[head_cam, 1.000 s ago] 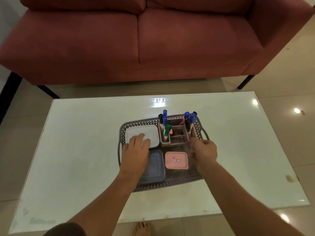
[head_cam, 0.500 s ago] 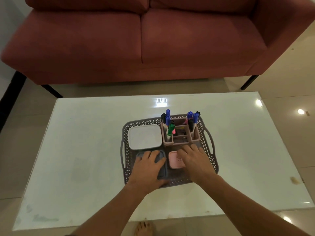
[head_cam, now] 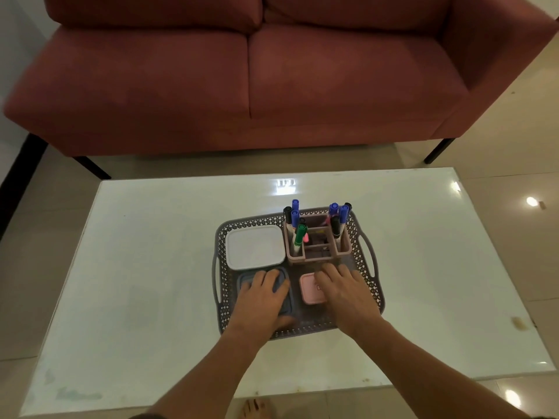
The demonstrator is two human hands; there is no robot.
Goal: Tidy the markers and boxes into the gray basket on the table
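Observation:
The gray basket (head_cam: pixel 367 258) sits mid-table. Inside it, a white box (head_cam: pixel 255 247) lies at the back left and a pink organizer (head_cam: pixel 317 252) at the back right holds several upright markers (head_cam: pixel 299 234). A dark blue box (head_cam: pixel 284 293) lies at the front left, mostly covered by my left hand (head_cam: pixel 261 297), which rests flat on its lid. A small pink box (head_cam: pixel 310 290) lies at the front middle. My right hand (head_cam: pixel 344 293) lies flat with its fingers over the pink box's right part and the basket floor.
The white table (head_cam: pixel 151 267) reflects ceiling lights. A red sofa (head_cam: pixel 272 71) stands behind it on black legs. A bare foot (head_cam: pixel 257 408) shows under the near table edge. A small brown stain (head_cam: pixel 518 323) marks the table's right side.
My left hand moved back from the white box onto the dark blue box. My right hand opened and came down flat beside and over the small pink box.

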